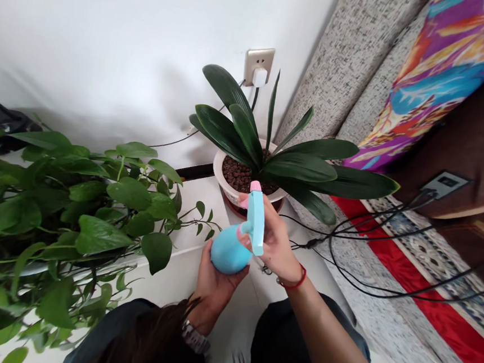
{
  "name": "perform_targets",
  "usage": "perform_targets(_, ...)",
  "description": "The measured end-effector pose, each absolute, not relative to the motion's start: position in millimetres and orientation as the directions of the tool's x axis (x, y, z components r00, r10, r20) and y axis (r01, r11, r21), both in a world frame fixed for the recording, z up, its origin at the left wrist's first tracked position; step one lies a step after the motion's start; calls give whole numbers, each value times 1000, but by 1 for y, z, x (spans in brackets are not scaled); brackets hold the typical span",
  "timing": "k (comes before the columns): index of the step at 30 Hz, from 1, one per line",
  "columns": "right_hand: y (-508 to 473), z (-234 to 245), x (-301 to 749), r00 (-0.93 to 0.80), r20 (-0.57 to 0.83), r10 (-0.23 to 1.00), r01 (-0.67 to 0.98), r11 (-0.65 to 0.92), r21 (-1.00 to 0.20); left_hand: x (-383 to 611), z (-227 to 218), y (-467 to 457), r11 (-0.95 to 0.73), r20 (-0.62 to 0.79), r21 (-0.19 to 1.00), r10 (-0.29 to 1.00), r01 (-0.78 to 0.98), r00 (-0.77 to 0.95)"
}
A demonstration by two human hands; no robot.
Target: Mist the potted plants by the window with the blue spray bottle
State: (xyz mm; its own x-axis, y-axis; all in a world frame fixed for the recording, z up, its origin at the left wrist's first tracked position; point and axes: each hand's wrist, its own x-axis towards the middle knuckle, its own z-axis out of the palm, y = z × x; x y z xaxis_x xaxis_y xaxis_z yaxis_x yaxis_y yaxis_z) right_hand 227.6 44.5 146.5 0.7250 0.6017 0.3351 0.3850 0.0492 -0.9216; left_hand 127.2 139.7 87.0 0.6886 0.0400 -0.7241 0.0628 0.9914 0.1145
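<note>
A blue spray bottle [229, 253] with a pink nozzle is held in both hands, tilted, its nozzle end toward the potted plant. My left hand [215, 283] cups the round body from below. Around the neck and trigger of the spray head, my right hand [276, 244] is closed; some of its fingers are hidden behind the head. Just beyond the nozzle stands a plant with long dark strap leaves [306, 167] in a pale round pot [218, 165] filled with brown granules [238, 175].
A leafy trailing plant [105, 234] fills the left side. Black cables [334, 235] loop across the right, near a patterned fabric-covered piece of furniture [337, 60]. On the white wall behind the pot, a socket [258, 64] holds a white plug [259, 77].
</note>
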Motion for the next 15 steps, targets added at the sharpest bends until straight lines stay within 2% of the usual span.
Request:
perform_targets(5,65,158,235,757,302,579,396,-39,-917,131,98,142,996,-669,41,-30,77,743)
perform_targets(8,88,165,245,833,243,498,340,-111,-934,130,100,142,991,-603,62,-54,115,796)
perform_targets(10,102,174,255,875,217,433,305,-144,-941,128,102,145,983,-499,86,-98,162,861)
perform_targets(12,109,191,266,880,208,428,305,-170,-937,124,105,149,967,-352,144,-147,209,925)
perform_targets(15,108,228,285,871,181,456,276,-150,-949,120,109,156,915,-122,339,-188,219,974)
